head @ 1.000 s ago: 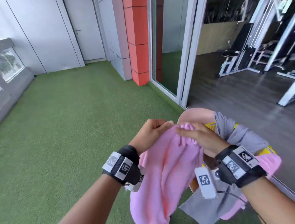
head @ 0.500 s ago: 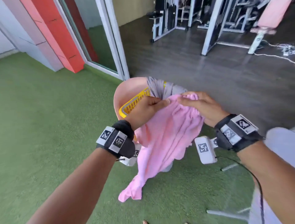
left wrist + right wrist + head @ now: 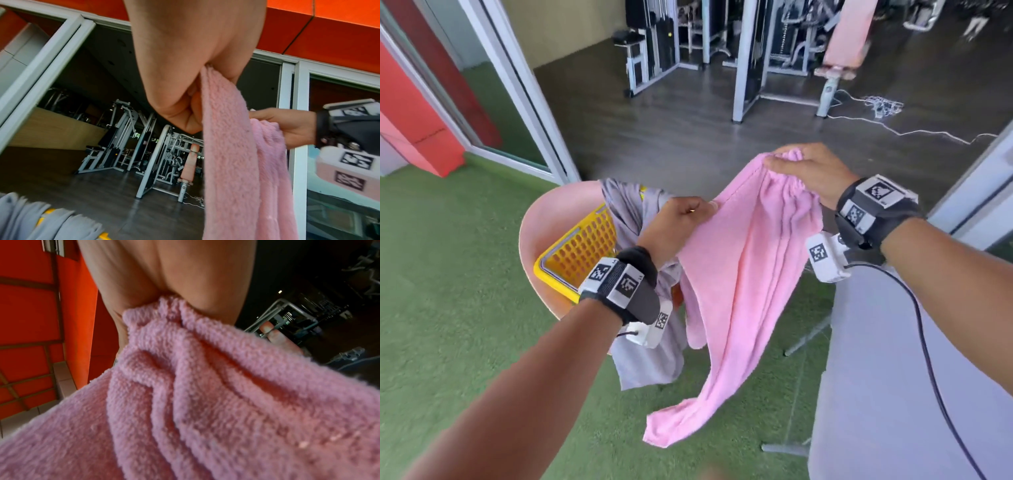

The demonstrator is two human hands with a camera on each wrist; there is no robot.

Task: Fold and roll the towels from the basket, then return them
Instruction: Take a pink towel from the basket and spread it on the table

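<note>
A pink towel (image 3: 743,284) hangs in the air between both hands, its lower end dangling over the green turf. My left hand (image 3: 681,219) pinches its top edge at the left, and my right hand (image 3: 804,168) grips a bunched part of the same edge, higher and to the right. The left wrist view has the pink towel (image 3: 230,146) running down from the fist, with the right hand (image 3: 287,123) beyond it. Bunched pink towel (image 3: 205,394) fills the right wrist view. A yellow basket (image 3: 582,250) sits on a pink chair (image 3: 551,219), with a grey towel (image 3: 640,342) draped over its rim.
A grey table surface (image 3: 893,394) stands at the right, close to my right forearm. Green turf (image 3: 448,308) covers the near floor. Beyond the white door frame (image 3: 517,89) is a dark gym floor with weight machines (image 3: 756,44) and a loose cable (image 3: 893,130).
My hands have drawn apart along the pink towel's top edge, the right hand going up and to the right. The towel now hangs wider. The head view has turned right, toward the gym.
</note>
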